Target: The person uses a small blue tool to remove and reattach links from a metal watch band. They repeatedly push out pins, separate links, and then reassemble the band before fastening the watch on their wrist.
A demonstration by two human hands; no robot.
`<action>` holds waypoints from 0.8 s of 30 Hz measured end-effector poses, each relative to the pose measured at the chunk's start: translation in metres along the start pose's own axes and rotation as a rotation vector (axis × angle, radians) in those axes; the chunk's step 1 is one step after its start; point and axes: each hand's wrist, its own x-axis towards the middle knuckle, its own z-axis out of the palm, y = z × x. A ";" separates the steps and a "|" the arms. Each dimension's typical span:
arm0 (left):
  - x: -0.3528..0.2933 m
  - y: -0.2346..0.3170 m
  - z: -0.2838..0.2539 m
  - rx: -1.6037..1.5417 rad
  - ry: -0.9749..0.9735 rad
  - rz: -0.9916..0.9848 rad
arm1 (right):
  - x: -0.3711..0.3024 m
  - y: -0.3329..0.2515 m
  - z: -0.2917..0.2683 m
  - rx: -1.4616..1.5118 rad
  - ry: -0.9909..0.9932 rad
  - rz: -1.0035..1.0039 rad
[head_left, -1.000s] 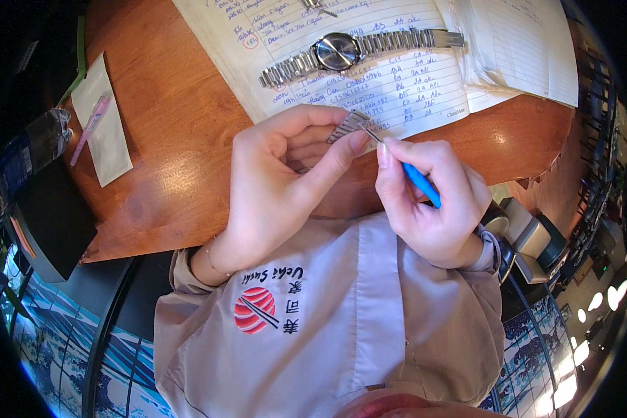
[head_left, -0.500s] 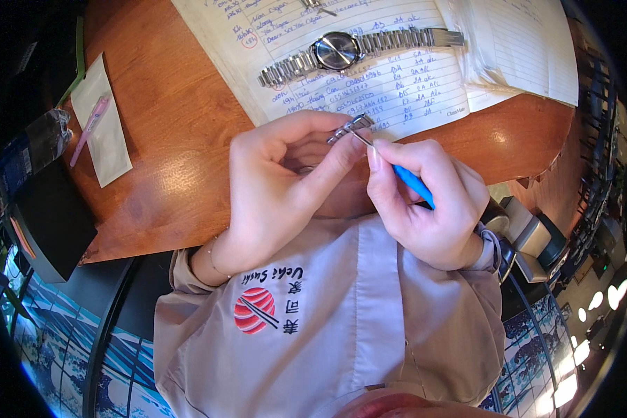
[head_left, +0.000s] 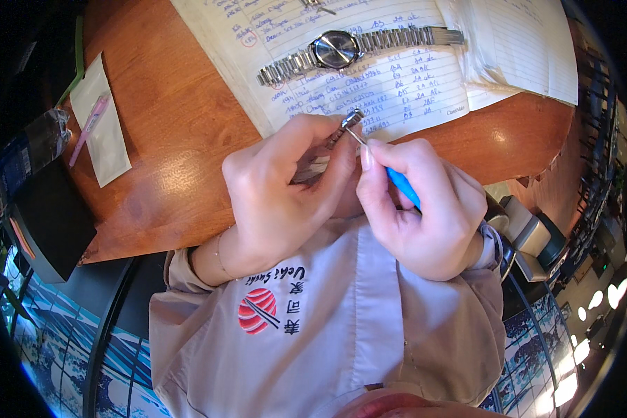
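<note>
My left hand [head_left: 275, 177] pinches a short piece of metal watch band [head_left: 352, 118] between thumb and fingers, part of it hidden in the grip. In my right hand [head_left: 432, 209] is a small tool with a blue handle [head_left: 403, 187] and a thin metal shaft. The shaft's tip meets the band links, or lies very close to them. Beyond my hands, a silver wristwatch [head_left: 336, 50] with a dark round dial lies face up, its band spread out across an open notebook [head_left: 439, 87].
Small metal pieces [head_left: 319, 7] lie on the notebook's far part. On the wooden table [head_left: 167, 153], a pink pen [head_left: 89, 130] rests on a pale packet [head_left: 111, 157] at left. A black box-like object [head_left: 52, 216] stands by the table's left edge.
My left hand has turned slightly, tipping the band piece more upright. My right hand and the blue-handled tool have shifted a little to the left. The wristwatch stays put.
</note>
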 end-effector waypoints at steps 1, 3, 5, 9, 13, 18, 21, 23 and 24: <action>0.000 0.001 0.000 0.050 0.022 0.035 | 0.001 -0.001 0.000 -0.002 -0.003 -0.003; -0.001 0.001 0.001 0.055 0.033 0.054 | 0.004 -0.002 -0.002 0.010 -0.030 0.010; -0.002 0.000 0.000 0.048 0.037 0.071 | 0.007 -0.004 -0.006 0.057 -0.062 0.065; -0.001 0.000 -0.001 -0.082 0.018 0.028 | 0.006 -0.004 -0.007 0.197 -0.085 0.200; 0.001 -0.007 0.005 -0.324 0.019 -0.051 | 0.005 0.002 0.001 0.250 -0.041 0.209; 0.002 -0.007 0.004 -0.360 -0.020 -0.089 | 0.000 0.007 0.009 0.295 0.014 0.192; 0.002 -0.007 0.004 -0.396 -0.023 -0.103 | -0.005 0.011 0.012 0.339 0.045 0.216; 0.002 -0.008 0.005 -0.419 -0.020 -0.112 | -0.006 0.013 0.014 0.365 0.056 0.217; 0.002 -0.009 0.005 -0.420 -0.021 -0.112 | -0.007 0.014 0.015 0.377 0.061 0.213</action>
